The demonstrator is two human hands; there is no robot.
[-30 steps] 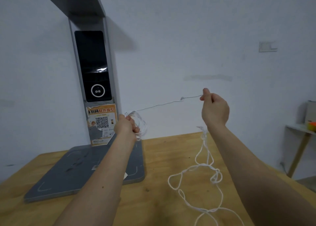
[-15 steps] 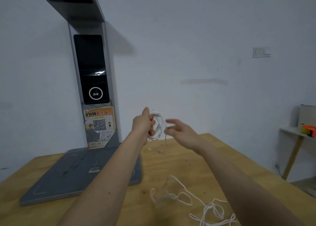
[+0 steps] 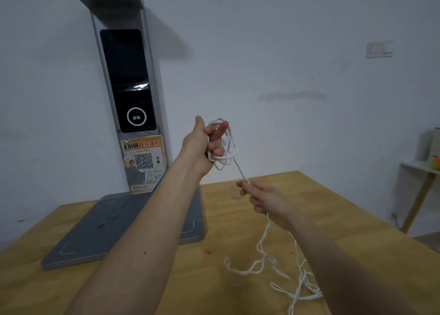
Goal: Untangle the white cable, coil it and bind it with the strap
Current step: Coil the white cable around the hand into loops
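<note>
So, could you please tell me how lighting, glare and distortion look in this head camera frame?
Head view: dim, soft light; the device's overhanging top casts a shadow on the wall; a small glare streak sits on the black screen; wide-angle bending tilts the device's column; the white cable in the left hand looks slightly soft.

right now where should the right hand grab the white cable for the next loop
Probably the straight run of the white cable just below the right hand, pinched from above. That stretch hangs free; lower down it lies in tangled loops on the table. The left hand grips the coil.
</note>
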